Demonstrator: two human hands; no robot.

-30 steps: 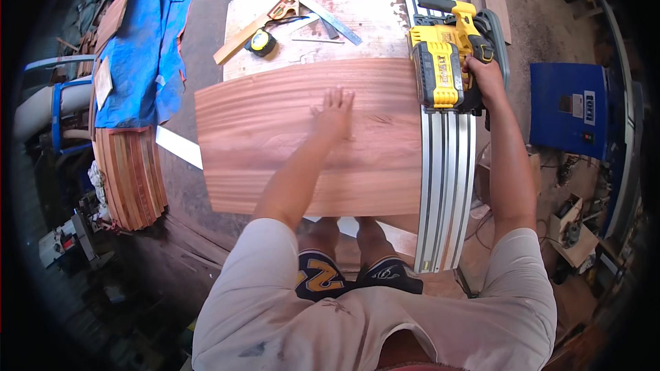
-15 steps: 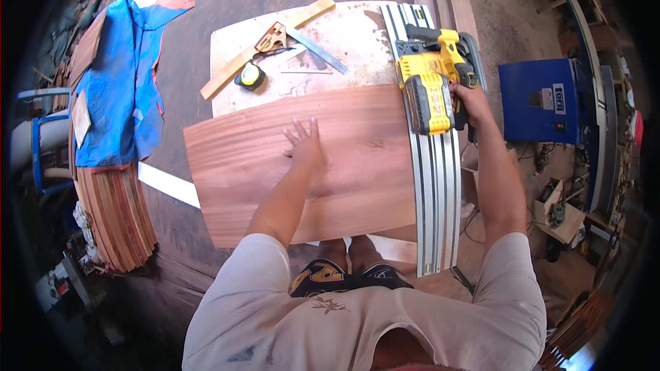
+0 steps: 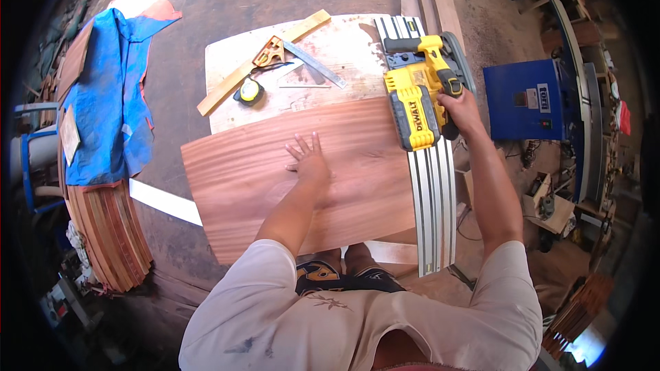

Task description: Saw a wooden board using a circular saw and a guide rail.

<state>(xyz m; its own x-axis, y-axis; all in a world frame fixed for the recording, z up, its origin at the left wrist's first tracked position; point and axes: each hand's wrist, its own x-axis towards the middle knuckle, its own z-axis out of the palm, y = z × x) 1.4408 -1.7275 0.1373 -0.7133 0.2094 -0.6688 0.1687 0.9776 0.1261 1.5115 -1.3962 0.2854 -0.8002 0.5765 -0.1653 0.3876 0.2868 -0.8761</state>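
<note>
A reddish-brown wooden panel [image 3: 261, 192] lies in front of me. My left hand [image 3: 311, 167] rests flat on it, fingers spread. Along the panel's right edge runs a long silver guide rail [image 3: 434, 213] with dark stripes. On the far part of this rail sits a yellow and black cordless track saw [image 3: 416, 106]. My right hand [image 3: 462, 111] is closed round its rear handle. The saw's blade is hidden from view.
Beyond the panel, a pale board [image 3: 227, 62] carries a tape measure [image 3: 250, 91], a combination square [image 3: 313, 63] and a wooden strip [image 3: 223, 89]. Stacked planks [image 3: 113, 233] under a blue tarp [image 3: 103, 110] stand left. A blue machine cabinet [image 3: 526, 99] stands right.
My view has shifted slightly, so the bench items appear a little lower. The saw keeps about the same place on the rail, and my left hand stays flat on the panel.
</note>
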